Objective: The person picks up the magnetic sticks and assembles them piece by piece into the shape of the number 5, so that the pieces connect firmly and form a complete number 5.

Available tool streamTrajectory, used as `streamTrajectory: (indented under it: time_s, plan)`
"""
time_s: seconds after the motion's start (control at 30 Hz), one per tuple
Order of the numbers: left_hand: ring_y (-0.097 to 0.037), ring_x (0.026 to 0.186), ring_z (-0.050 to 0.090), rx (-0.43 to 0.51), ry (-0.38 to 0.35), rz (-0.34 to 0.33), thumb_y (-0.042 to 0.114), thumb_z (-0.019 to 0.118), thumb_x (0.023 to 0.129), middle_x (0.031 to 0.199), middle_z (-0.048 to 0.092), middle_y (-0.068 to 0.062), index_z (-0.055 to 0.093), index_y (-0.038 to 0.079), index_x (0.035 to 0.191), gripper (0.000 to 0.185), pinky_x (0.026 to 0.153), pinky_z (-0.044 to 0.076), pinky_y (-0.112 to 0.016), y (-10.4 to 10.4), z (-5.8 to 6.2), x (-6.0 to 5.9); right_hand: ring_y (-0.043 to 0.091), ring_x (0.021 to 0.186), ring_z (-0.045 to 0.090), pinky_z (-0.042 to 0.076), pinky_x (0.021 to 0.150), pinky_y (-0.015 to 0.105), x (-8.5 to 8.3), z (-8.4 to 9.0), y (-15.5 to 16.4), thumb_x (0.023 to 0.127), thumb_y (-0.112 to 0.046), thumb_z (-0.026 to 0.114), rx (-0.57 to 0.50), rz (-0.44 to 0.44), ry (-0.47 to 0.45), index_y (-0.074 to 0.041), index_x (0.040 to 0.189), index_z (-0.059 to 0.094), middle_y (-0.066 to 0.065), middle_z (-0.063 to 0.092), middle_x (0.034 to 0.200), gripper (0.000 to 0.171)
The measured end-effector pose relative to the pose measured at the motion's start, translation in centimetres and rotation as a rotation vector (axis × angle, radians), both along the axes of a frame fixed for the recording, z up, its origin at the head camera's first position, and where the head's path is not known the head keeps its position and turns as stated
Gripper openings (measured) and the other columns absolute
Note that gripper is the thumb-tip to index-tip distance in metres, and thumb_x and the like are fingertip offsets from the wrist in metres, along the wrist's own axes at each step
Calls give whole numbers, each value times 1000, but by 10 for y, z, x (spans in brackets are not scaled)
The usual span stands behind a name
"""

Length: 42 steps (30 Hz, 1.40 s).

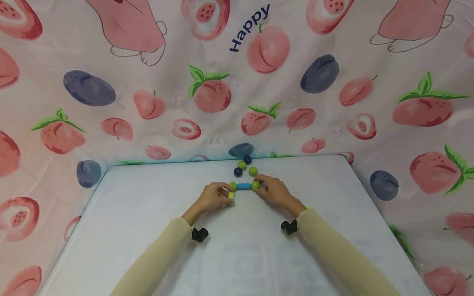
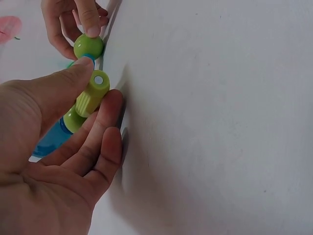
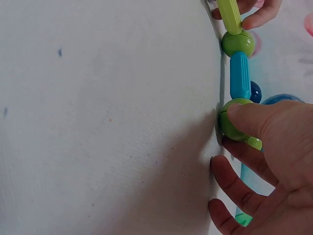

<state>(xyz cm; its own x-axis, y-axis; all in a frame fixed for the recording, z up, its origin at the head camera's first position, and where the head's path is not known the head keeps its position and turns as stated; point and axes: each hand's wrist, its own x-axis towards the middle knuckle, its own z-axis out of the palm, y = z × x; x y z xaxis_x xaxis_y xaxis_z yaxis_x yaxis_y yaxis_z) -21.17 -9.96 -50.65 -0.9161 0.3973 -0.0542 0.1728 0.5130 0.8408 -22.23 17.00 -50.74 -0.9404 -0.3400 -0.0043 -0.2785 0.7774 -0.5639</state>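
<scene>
Between bare fingers point(image 3: 252, 160), ridged yellow rod point(image 2: 89, 100), glossy green ball point(image 3: 229, 128)

On the desk point(image 1: 92, 246), a stick point(image 1: 244, 186) sits between a left ball point(image 1: 233, 186) and a right ball point(image 1: 255, 186), with four more balls point(image 1: 238, 172) behind.

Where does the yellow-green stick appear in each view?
Head: below centre, in the left hand's grip, at yellow-green stick.
Left wrist: left of centre, slightly above mid-height.
Right wrist: at the top edge, right of centre.
Shared landmark: the green ball held by the right hand, visible in all three.
</scene>
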Motion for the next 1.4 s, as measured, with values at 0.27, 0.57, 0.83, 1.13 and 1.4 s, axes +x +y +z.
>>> streamTrajectory:
  time_s: [0.27, 0.57, 0.83, 1.13, 1.4]
  plan:
    - [-15, 82, 66, -20, 13, 37, 12, 90, 80, 93, 73, -7, 75, 9, 108, 31, 72, 51, -29, 5, 1, 1, 16, 80, 60, 50, 75, 38, 0, 1, 0, 96, -18, 74, -4, -10, -11, -15, 133, 63, 7, 71, 121, 38]
    - [-14, 80, 67, -8, 3, 16, 9, 87, 82, 97, 74, -11, 75, 6, 115, 35, 72, 52, -28, 4, 2, 2, 17, 84, 62, 52, 78, 39, -2, -2, 2, 96, -20, 73, 4, -11, -3, -16, 134, 63, 7, 71, 121, 39]
    - [-14, 83, 67, -24, 14, -32, 8, 87, 82, 101, 72, -11, 74, 5, 120, 40, 76, 54, -28, 2, 1, 1, 19, 87, 62, 51, 82, 43, 0, 0, 2, 97, -20, 73, 3, -17, -11, -15, 134, 63, 8, 71, 121, 39]
    - [-15, 83, 64, -60, 36, -32, 9, 89, 80, 99, 71, -7, 74, 7, 118, 40, 78, 53, -30, 4, -3, 1, 18, 84, 61, 51, 79, 40, 1, -1, 2, 97, -19, 73, 4, -5, 2, -15, 133, 63, 7, 71, 121, 38]
    - [-15, 80, 59, -56, 49, -41, 9, 88, 81, 95, 68, -7, 74, 8, 116, 38, 75, 50, -29, 5, -6, 1, 16, 82, 61, 51, 77, 38, 2, -1, 3, 96, -19, 73, -5, -5, 11, -16, 132, 64, 7, 71, 120, 37]
